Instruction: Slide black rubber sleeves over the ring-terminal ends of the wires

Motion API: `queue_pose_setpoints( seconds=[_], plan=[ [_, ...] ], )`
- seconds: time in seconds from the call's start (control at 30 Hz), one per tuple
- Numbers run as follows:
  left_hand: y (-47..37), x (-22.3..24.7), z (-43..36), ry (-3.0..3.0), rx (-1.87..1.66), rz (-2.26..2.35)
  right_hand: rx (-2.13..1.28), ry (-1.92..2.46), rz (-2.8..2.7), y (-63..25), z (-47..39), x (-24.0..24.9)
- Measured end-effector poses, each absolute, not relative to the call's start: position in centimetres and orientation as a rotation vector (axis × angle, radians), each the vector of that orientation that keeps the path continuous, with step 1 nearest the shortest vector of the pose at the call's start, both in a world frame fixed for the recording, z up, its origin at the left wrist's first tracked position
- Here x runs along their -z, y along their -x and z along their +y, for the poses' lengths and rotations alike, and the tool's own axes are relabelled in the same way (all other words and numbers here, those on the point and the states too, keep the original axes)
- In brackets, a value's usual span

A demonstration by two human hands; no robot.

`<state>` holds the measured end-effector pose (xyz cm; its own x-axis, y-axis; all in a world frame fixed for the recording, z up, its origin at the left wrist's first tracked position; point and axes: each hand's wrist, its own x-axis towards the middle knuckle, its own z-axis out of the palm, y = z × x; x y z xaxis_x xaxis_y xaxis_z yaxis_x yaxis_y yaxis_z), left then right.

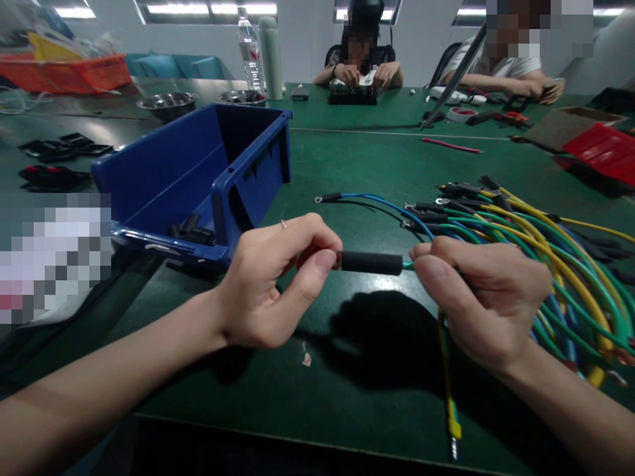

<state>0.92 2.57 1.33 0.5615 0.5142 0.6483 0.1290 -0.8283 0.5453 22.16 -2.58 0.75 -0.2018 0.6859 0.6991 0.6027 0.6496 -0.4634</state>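
A black sleeve [372, 262], which looks like heat-shrink tubing, lies level between my two hands. My left hand [285, 281] pinches at its left end, where a small coppery bit shows by the fingertips. At the other end a green wire comes out, and my right hand [479, 291] is closed on it. Above the right fingers a blue wire [374, 198] curves left to a ring terminal. Below that hand hangs a yellow-green wire [447, 370] with a yellow collar and metal tip. What the right palm covers is hidden.
A blue bin [163, 178] with a few black sleeves [193, 230] stands left. Bundled wires [560, 264] lie right, near a red box [605, 155]. Metal bowls [167, 104], a bottle [249, 53] and a flask [270, 59] stand behind. Two people sit across the green table [342, 158].
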Motion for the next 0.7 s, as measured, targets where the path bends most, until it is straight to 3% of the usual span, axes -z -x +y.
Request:
queue_pose_setpoints(
  seconds=[0.37,0.7],
  plan=[
    [-0.97,-1.11,2.49,-2.296,-1.174,0.594,-0.152,1.044,-1.949,-22.6,-1.99,-0.31],
    [-1.55,-0.78,2.38,-2.358,-1.111,0.576,0.358,1.073,-2.082,-22.36,-2.29,-0.84]
  ],
)
